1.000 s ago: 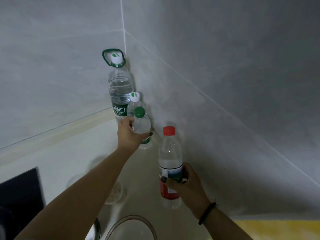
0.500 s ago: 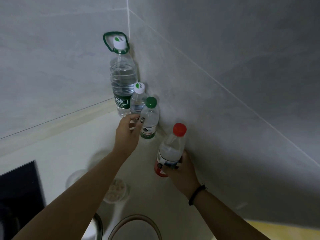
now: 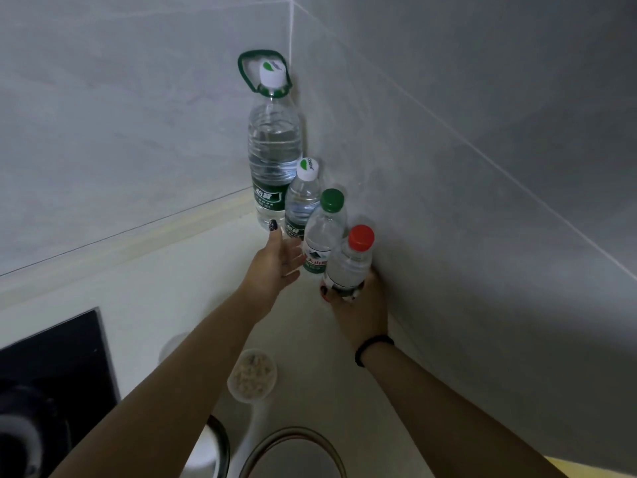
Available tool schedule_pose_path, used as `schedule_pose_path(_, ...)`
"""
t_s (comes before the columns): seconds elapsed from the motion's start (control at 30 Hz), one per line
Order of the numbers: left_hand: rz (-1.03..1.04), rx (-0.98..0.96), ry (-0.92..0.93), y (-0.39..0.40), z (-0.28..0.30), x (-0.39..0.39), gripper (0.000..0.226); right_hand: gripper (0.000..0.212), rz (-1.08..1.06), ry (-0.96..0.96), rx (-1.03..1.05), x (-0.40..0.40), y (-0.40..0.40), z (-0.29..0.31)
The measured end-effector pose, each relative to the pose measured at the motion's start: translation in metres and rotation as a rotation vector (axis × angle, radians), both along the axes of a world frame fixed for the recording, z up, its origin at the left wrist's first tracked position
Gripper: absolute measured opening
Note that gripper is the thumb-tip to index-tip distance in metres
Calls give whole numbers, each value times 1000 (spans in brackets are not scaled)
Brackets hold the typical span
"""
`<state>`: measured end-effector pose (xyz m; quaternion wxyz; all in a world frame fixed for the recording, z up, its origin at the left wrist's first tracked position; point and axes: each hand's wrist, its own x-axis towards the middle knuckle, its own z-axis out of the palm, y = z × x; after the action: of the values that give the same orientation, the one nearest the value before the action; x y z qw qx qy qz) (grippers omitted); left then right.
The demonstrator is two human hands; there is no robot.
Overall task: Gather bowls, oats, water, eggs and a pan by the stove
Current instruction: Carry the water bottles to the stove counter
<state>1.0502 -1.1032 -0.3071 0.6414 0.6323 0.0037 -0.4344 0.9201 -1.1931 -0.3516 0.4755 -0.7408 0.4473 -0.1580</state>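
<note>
right hand [image 3: 358,301] grips red-capped bottle [image 3: 350,263] low on its body, back right corner of bench [image 3: 144,298] | left hand [image 3: 275,262] spread, fingers straight, beside green-capped bottle [image 3: 324,236] | likely light, smooth, thin-walled, dents if squeezed | hold mid-body

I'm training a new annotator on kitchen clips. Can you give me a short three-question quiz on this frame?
1. How many bottles stand in the corner of the counter?
2. True or false: the left hand grips the green-capped bottle.
3. Which does the right hand hold? A) the tall handled bottle B) the red-capped bottle C) the cup of oats

Key: 1. Four, counting the small white-capped bottle. 2. False; its fingers are straight, beside the bottle. 3. B.
</note>
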Motion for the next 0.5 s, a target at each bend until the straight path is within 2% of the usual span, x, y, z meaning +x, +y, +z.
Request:
schedule_pose_path(0.1, 35, 10, 177, 5, 3, -1, 65, 46, -134, -1, 145, 4, 0, 14)
schedule_pose_path(0.17, 18, -23, 302, 8, 9, -3, 66, 34, -218, -64, 500, 9, -1, 21)
schedule_pose_path(0.23, -37, -32, 337, 9, 14, -4, 67, 36, -357, -195, 897, 11, 1, 33)
schedule_pose_path(0.27, -64, -28, 328, 8, 16, -5, 68, 38, -431, -284, 1015, 12, 0, 38)
schedule_pose_path(0.33, -110, -9, 304, 4, 19, -6, 68, 37, -535, -399, 1123, 14, -3, 45)
schedule_pose_path(0.5, -166, 31, 247, -3, 21, -3, 70, 36, -571, -500, 1174, 10, -1, 49)
